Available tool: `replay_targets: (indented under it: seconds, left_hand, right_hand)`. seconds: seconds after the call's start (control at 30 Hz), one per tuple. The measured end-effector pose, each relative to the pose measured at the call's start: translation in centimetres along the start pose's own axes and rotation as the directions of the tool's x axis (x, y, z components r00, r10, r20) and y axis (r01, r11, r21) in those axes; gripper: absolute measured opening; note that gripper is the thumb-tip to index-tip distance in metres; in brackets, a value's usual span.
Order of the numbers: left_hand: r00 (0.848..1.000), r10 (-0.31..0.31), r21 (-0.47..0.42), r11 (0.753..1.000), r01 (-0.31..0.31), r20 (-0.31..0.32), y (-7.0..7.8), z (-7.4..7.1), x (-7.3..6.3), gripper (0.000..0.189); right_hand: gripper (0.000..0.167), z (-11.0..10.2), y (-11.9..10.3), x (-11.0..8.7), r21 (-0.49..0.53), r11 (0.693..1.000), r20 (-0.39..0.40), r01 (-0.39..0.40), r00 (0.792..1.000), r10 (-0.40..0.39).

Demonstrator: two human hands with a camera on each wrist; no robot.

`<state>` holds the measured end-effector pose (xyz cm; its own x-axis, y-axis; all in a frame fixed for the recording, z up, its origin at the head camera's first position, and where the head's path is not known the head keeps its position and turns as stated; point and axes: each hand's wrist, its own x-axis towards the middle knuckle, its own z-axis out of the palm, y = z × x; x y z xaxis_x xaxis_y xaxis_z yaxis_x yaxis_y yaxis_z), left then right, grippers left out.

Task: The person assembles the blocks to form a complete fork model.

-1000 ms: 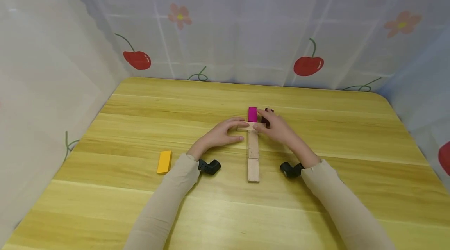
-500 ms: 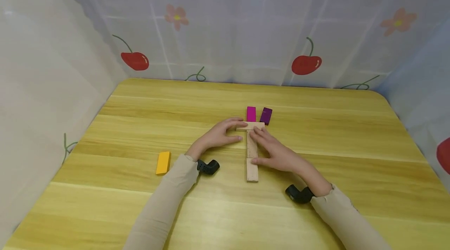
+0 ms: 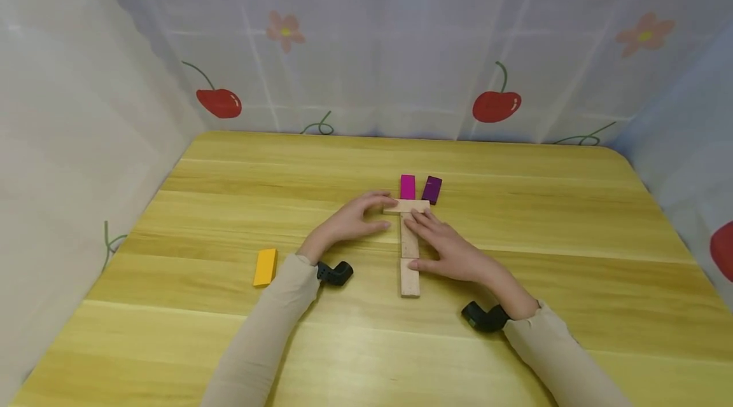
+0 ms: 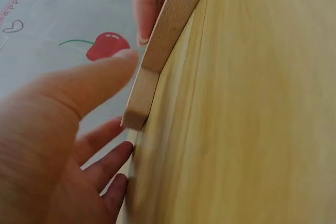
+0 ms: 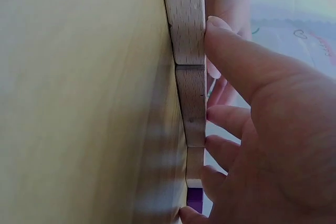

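Observation:
Two plain wooden blocks lie end to end on the table, a farther one (image 3: 408, 244) and a nearer one (image 3: 410, 284). A third wooden block (image 3: 406, 206) lies crosswise at their far end, forming a T. Beyond it are a magenta block (image 3: 408, 187) and, to its right, a slightly angled purple block (image 3: 432, 191). My left hand (image 3: 347, 219) is at the crosswise block's left end, fingers loosely bent, thumb apart below. My right hand (image 3: 458, 255) is spread over the lengthwise blocks; in the right wrist view its thumb (image 5: 236, 56) and fingertips touch their top faces.
A yellow block (image 3: 265, 267) lies on the wooden table (image 3: 189, 241), left of my left forearm. Curtains (image 3: 366, 44) with printed cherries and flowers hang behind the table and along its sides. Black wrist cameras (image 3: 485, 317) sit beneath both wrists.
My right hand has drawn back from the purple block and the crosswise block onto the lengthwise blocks, uncovering the purple block. My left hand stays at the crosswise block's left end.

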<state>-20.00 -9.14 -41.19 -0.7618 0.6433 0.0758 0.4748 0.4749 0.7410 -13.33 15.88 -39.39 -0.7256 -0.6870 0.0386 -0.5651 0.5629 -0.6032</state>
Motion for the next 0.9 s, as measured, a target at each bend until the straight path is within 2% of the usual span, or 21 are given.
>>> replay_targets:
  seconds: [0.13,0.27,0.4,0.5,0.63,0.8,0.9]
  left_hand:
    - [1.0,-0.031,0.065,0.997,0.031,-0.002,1.1,-1.1,-0.4,0.048]
    - [0.999,-0.033,0.155,0.987,0.034,-0.009,3.2,-2.9,-1.4,0.05]
    - [0.999,-0.02,0.188,0.982,0.026,-0.033,5.1,-4.9,-3.6,0.05]
    - [0.999,-0.017,0.182,0.983,0.023,-0.036,5.4,-6.3,-6.0,0.051]
    - [0.999,-0.032,0.146,0.989,0.037,-0.039,3.6,-7.7,-9.7,0.052]
    - [0.993,-0.11,0.063,0.992,0.113,-0.047,-0.1,-9.2,-13.9,0.056]
    - [0.985,-0.172,0.008,0.985,0.172,0.009,-2.1,-10.0,-16.1,0.064]
  right_hand:
    - [0.077,0.1,0.1,-0.1,0.011,1.0,-0.001,-0.002,1.0,0.002]
    - [0.078,0.3,0.3,-0.1,0.023,1.0,0.017,-0.012,1.0,0.011]
    - [0.078,0.5,0.4,0.0,0.03,0.999,0.027,-0.022,0.999,0.021]
    - [0.078,0.6,0.4,0.0,0.028,0.999,0.024,-0.021,0.999,0.021]
    - [0.078,0.4,0.3,-0.1,0.015,1.0,0.017,-0.016,1.0,0.016]
    - [0.078,0.2,0.3,-0.1,0.002,1.0,0.001,-0.006,1.0,0.006]
    - [0.077,0.2,0.2,-0.1,0.004,1.0,-0.007,-0.001,1.0,0.001]
